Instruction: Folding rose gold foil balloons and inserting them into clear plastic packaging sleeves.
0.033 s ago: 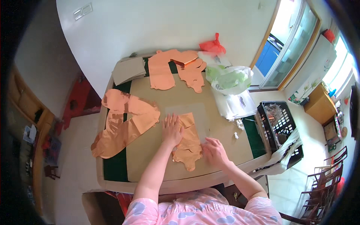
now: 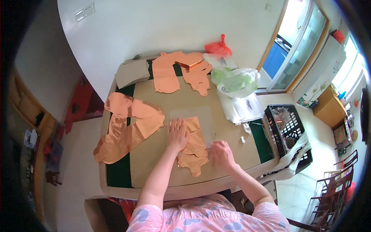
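Observation:
A flat copper-coloured foil balloon [image 2: 196, 141], folded into a narrow strip, lies on the cardboard in front of me. My left hand [image 2: 178, 134] rests open on its left edge, fingers stretched out and palm down. Beneath its upper part is a thin clear plastic sheet [image 2: 204, 112]. My right hand [image 2: 223, 153] is just right of the balloon, with fingers bent together and slightly blurred. Whatever those fingers may pinch is hidden. To the left lies a larger unfolded foil balloon [image 2: 135, 129]; another foil balloon [image 2: 167, 75] is spread at the far side.
Grey card sheets [image 2: 132, 73] are stacked at the far left. Far right are a red bag [image 2: 219, 47], a white-and-green plastic bag [image 2: 236, 82] and clear plastic sleeves [image 2: 241, 109]. White scraps [image 2: 246, 128] lie near a black basket [image 2: 288, 125] beyond the table's right edge.
My right hand's fingers have drawn closer together beside the folded balloon. My left hand stays in place.

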Available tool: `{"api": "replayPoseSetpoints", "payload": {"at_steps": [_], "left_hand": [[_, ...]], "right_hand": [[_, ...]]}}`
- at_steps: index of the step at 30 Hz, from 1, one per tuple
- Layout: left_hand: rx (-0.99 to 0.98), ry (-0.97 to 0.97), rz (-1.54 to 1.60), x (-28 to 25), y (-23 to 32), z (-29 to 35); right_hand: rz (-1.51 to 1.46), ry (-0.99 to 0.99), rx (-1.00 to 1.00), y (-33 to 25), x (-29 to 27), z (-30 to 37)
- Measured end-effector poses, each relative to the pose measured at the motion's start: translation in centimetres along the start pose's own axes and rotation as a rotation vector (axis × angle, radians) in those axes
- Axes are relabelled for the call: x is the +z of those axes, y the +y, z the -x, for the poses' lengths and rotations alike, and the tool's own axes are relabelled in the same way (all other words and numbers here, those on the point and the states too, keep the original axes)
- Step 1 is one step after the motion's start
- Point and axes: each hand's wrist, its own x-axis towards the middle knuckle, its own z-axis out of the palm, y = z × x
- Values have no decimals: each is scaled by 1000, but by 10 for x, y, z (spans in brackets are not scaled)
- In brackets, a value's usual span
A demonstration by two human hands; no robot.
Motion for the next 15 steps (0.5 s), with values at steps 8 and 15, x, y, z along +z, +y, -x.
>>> {"api": "replayPoseSetpoints", "payload": {"at_steps": [8,15], "left_hand": [[-7,-1,-11,0,-3,4],[-23,-15,34,0,-5,5]], "right_hand": [[93,101,415,7,13,-72],[-181,-96,543,12,7,-80]]}}
